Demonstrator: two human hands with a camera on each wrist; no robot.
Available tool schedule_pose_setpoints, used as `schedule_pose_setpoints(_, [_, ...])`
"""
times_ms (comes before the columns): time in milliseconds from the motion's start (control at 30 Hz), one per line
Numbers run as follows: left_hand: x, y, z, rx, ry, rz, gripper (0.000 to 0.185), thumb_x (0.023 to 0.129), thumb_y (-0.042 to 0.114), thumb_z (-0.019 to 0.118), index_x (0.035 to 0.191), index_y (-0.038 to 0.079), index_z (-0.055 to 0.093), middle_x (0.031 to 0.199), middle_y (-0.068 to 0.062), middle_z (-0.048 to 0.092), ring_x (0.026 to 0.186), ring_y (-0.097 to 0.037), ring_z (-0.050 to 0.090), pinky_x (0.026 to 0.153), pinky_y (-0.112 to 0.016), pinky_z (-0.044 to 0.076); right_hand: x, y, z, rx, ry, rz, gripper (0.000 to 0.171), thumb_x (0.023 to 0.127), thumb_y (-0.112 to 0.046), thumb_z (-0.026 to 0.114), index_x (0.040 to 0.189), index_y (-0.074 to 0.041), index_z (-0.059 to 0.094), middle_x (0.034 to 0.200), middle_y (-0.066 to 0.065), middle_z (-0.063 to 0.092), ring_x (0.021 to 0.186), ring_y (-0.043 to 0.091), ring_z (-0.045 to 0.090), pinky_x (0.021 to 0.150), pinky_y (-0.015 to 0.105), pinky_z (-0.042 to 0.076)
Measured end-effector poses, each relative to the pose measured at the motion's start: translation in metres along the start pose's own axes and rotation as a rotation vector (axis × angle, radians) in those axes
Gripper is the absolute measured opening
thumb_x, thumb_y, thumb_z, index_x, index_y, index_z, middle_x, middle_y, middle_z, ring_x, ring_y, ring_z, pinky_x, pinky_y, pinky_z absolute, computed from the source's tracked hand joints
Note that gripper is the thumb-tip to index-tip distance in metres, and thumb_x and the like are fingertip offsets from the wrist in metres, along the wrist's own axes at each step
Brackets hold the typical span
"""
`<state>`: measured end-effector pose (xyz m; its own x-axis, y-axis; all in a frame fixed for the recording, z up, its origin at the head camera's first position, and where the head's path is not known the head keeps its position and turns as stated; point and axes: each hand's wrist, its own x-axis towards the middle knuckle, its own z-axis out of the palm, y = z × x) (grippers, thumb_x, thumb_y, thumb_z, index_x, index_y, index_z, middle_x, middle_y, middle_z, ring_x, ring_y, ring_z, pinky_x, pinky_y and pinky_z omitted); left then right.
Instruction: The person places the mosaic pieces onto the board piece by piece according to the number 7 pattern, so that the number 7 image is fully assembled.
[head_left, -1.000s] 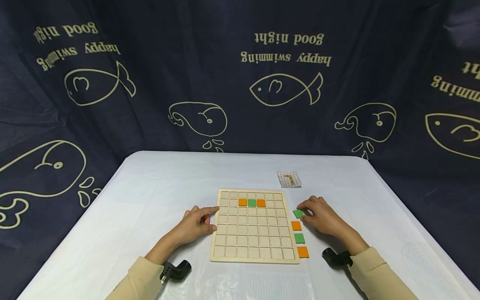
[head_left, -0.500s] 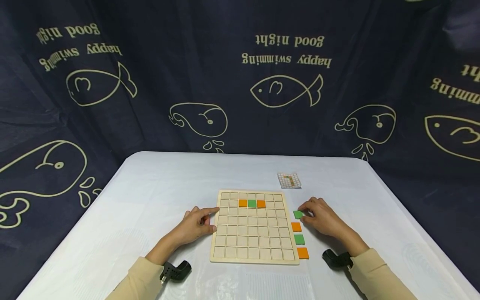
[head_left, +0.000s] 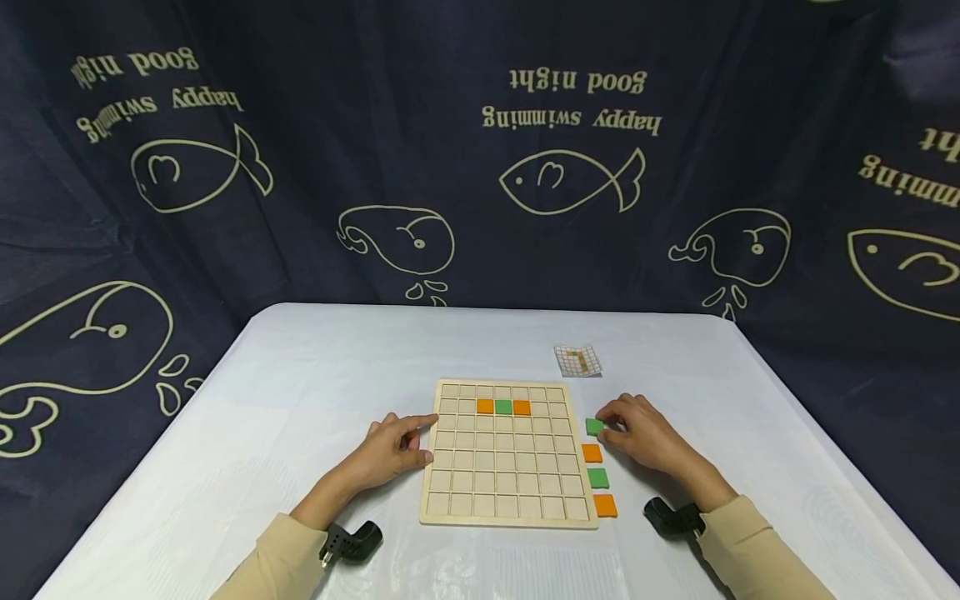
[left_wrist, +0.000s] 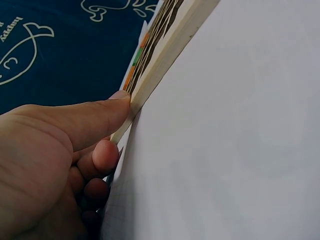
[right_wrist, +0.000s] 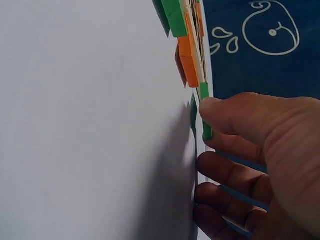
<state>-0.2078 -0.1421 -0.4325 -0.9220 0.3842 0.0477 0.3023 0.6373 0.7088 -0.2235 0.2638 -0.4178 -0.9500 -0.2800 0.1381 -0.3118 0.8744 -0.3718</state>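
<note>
A pale wooden grid board (head_left: 505, 483) lies flat on the table. Its second row from the far edge holds an orange tile (head_left: 486, 407), a green tile (head_left: 503, 407) and another orange tile (head_left: 522, 407). At the board's left edge, my left hand (head_left: 392, 450) touches the frame with an extended index finger and the thumb. On the other side, my right hand (head_left: 641, 433) pinches a green tile (right_wrist: 205, 120) between thumb and index finger, low beside the board's right edge. Nearer me along that edge lie an orange tile (head_left: 592, 453), a green tile (head_left: 598, 478) and an orange tile (head_left: 605, 506).
Beyond the board's far right corner lies a small card (head_left: 577, 361) printed with a grid and an orange-and-green pattern. White cloth covers the table (head_left: 360, 358). A dark curtain (head_left: 465, 150) with fish and whale drawings hangs behind it.
The green tile between my right fingers has shifted very slightly. My left hand and the board stay in place.
</note>
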Motion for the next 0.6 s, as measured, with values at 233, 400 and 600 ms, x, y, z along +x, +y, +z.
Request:
schedule_pose_setpoints(233, [0.000,0.000,0.000,-0.001,0.003,0.002,0.058,0.080,0.027,0.073,0.133,0.014,0.054,0.071,0.010,0.050,0.070,-0.009,0.034,0.073,-0.032,0.019,0.002,-0.006,-0.001,0.020,0.002,0.009,0.020,0.080,-0.019,0.072,0.098,-0.010,0.069,0.088,-0.001,0.059,0.083,0.014,0.046,0.073,0.033,0.039])
schedule_pose_setpoints(400, [0.001,-0.001,0.000,-0.002,0.003,0.004,0.058,0.080,0.027,0.073,0.133,0.015,0.054,0.070,0.009,0.050,0.070,-0.009,0.034,0.073,-0.032,0.019,0.003,-0.013,-0.002,0.024,0.030,-0.029,0.022,0.080,-0.021,0.073,0.099,-0.011,0.069,0.089,-0.001,0.060,0.086,0.014,0.047,0.076,0.035,0.041])
schedule_pose_setpoints(600, [0.001,-0.001,0.000,-0.005,0.004,0.005,0.058,0.080,0.027,0.073,0.133,0.015,0.054,0.070,0.010,0.050,0.070,-0.009,0.035,0.073,-0.032,0.019,0.002,-0.026,-0.002,0.039,0.029,-0.048,0.021,0.080,-0.020,0.072,0.099,-0.012,0.069,0.089,-0.002,0.059,0.087,0.014,0.048,0.076,0.033,0.041])
